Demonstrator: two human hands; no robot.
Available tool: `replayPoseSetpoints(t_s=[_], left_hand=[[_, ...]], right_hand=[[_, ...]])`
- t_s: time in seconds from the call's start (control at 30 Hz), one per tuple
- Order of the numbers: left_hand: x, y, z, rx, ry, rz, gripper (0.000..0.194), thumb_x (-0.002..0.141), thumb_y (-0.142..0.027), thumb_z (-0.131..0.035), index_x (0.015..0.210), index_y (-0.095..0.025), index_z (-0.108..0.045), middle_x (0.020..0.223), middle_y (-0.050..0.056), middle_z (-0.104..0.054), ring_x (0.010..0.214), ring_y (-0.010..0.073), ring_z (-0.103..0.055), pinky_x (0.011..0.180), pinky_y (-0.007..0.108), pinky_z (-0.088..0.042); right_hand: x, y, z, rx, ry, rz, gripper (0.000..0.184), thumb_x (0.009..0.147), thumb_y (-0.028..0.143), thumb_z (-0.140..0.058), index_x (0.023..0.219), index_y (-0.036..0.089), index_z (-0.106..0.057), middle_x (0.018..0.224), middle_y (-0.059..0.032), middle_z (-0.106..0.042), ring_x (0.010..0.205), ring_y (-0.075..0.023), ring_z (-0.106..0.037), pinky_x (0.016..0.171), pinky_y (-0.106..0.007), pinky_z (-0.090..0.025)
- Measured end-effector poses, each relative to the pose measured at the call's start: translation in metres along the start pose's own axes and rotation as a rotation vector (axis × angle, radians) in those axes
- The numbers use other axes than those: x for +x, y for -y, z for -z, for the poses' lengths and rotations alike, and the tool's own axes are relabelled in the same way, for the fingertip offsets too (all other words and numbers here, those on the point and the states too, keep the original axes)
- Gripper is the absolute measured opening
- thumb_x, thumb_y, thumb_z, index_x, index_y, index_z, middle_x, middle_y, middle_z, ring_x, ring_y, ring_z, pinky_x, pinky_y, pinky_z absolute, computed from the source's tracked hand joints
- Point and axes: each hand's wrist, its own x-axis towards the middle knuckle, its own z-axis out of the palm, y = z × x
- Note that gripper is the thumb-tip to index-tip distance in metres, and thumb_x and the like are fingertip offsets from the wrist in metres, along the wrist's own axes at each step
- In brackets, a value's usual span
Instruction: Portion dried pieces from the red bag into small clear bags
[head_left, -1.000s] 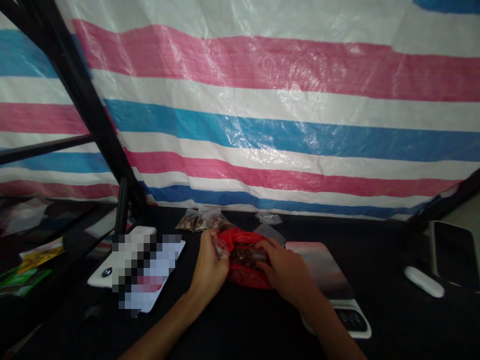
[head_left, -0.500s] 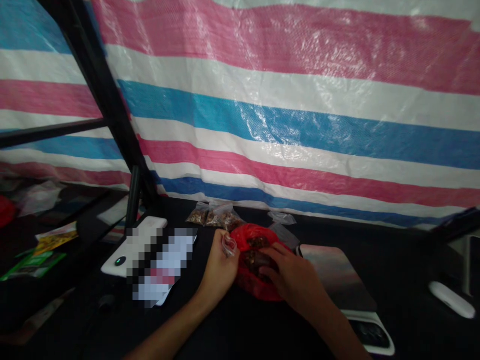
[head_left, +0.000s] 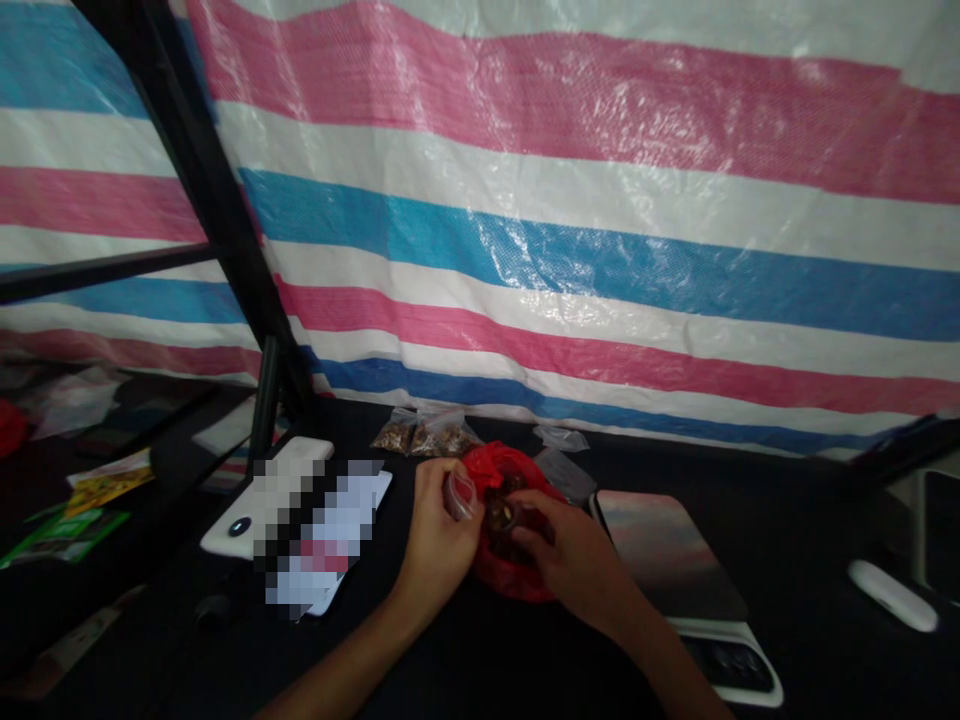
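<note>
My left hand (head_left: 436, 530) is closed around a small clear zip bag (head_left: 460, 493), its mouth facing right. Beside it, a red plastic bag (head_left: 525, 580) sits open on the black table, with dark brown bits inside. My right hand (head_left: 570, 550) grips a small dark cup (head_left: 517, 517) over the red bag's opening. The cup is tilted toward the clear bag, and brown bits show at its rim. Behind my left hand lie small filled clear bags (head_left: 442, 433) of brown bits.
To the right are flat clear bags (head_left: 566, 475), a grey-pink box (head_left: 667, 550), a white-framed device (head_left: 739, 665) and a white oblong object (head_left: 892, 595). On the left lie a white device (head_left: 311, 455) and a phone (head_left: 379, 490). A striped sheet (head_left: 600, 300) hangs behind.
My right hand has lifted the cup out of the brown bits and moved it left, toward the clear zip bag. The clear bag's mouth now shows wider.
</note>
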Motion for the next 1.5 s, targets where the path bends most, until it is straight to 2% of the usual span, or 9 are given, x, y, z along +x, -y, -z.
replayPoseSetpoints(t_s=[0.3, 0.47, 0.67, 0.8, 1.0, 1.13, 1.3, 1.4, 1.5], left_hand=[[0.000, -0.002, 0.007, 0.164, 0.260, -0.108, 0.036, 0.091, -0.013, -0.056, 0.125, -0.023, -0.061, 0.118, 0.008, -0.068, 0.111, 0.0256, -0.060, 0.100, 0.044, -0.047], [-0.007, -0.007, 0.005, 0.186, 0.419, -0.122, 0.045, 0.081, -0.006, -0.061, 0.123, -0.022, -0.061, 0.114, 0.008, -0.068, 0.108, 0.0267, -0.058, 0.097, 0.043, -0.049], [-0.008, -0.010, 0.007, 0.152, 0.473, -0.137, 0.021, 0.086, -0.015, -0.062, 0.106, -0.022, -0.063, 0.104, 0.007, -0.066, 0.102, 0.0264, -0.058, 0.091, 0.040, -0.048], [-0.007, -0.010, 0.007, 0.166, 0.471, -0.121, 0.033, 0.080, -0.008, -0.063, 0.110, -0.021, -0.062, 0.105, 0.007, -0.065, 0.102, 0.0265, -0.058, 0.089, 0.039, -0.048], [-0.006, -0.009, 0.007, 0.240, 0.482, -0.165, 0.023, 0.088, -0.016, -0.063, 0.110, -0.020, -0.060, 0.108, 0.009, -0.065, 0.103, 0.0277, -0.056, 0.091, 0.043, -0.046], [-0.007, -0.007, 0.007, 0.248, 0.474, -0.183, 0.023, 0.086, -0.015, -0.062, 0.108, -0.021, -0.060, 0.105, 0.007, -0.064, 0.100, 0.0262, -0.056, 0.088, 0.041, -0.047], [-0.003, -0.006, 0.006, 0.291, 0.272, -0.145, 0.005, 0.092, -0.023, -0.057, 0.096, -0.021, -0.058, 0.094, 0.004, -0.061, 0.088, 0.0223, -0.058, 0.079, 0.035, -0.049], [0.001, -0.013, 0.009, 0.372, 0.136, -0.054, 0.009, 0.096, -0.031, -0.052, 0.095, -0.022, -0.053, 0.093, 0.005, -0.058, 0.083, 0.0220, -0.061, 0.074, 0.034, -0.049], [0.000, -0.026, 0.015, 0.493, 0.136, 0.135, 0.017, 0.095, -0.039, -0.053, 0.099, -0.023, -0.048, 0.090, 0.004, -0.058, 0.072, 0.0225, -0.065, 0.063, 0.032, -0.043]], right_hand=[[0.002, 0.003, 0.014, 0.337, -0.088, 0.133, 0.031, 0.087, 0.022, -0.060, 0.118, 0.023, -0.065, 0.121, -0.0061, -0.071, 0.115, -0.0222, -0.065, 0.107, -0.041, -0.046], [-0.005, 0.010, 0.006, 0.152, -0.136, 0.281, 0.035, 0.090, 0.019, -0.060, 0.123, 0.027, -0.067, 0.127, -0.0068, -0.062, 0.121, -0.0223, -0.059, 0.109, -0.040, -0.046], [-0.010, 0.010, 0.001, -0.011, -0.120, 0.434, 0.048, 0.099, 0.016, -0.045, 0.143, 0.032, -0.054, 0.138, -0.0076, -0.057, 0.127, -0.0224, -0.057, 0.109, -0.040, -0.047], [-0.007, 0.009, 0.004, -0.055, -0.115, 0.366, 0.041, 0.094, 0.025, -0.063, 0.135, 0.031, -0.061, 0.128, -0.0069, -0.064, 0.118, -0.0247, -0.062, 0.104, -0.041, -0.051], [-0.007, 0.014, 0.003, -0.136, -0.142, 0.496, 0.041, 0.097, 0.012, -0.046, 0.129, 0.029, -0.066, 0.126, -0.0089, -0.065, 0.116, -0.0231, -0.062, 0.101, -0.039, -0.052], [-0.007, 0.011, 0.001, -0.121, -0.188, 0.429, 0.041, 0.095, 0.018, -0.054, 0.133, 0.030, -0.062, 0.125, -0.0075, -0.066, 0.117, -0.0244, -0.062, 0.104, -0.041, -0.050], [-0.006, 0.005, 0.016, -0.008, -0.357, 0.349, 0.029, 0.095, 0.023, -0.055, 0.122, 0.026, -0.064, 0.122, -0.0080, -0.065, 0.115, -0.0243, -0.063, 0.102, -0.039, -0.050], [-0.008, 0.006, 0.027, -0.026, -0.166, 0.332, 0.028, 0.090, 0.013, -0.055, 0.112, 0.026, -0.066, 0.118, -0.0057, -0.066, 0.109, -0.0218, -0.064, 0.097, -0.035, -0.050], [-0.012, 0.006, 0.030, -0.110, 0.067, 0.299, 0.027, 0.086, 0.009, -0.057, 0.104, 0.027, -0.068, 0.112, -0.0025, -0.068, 0.102, -0.0207, -0.066, 0.091, -0.033, -0.049]])
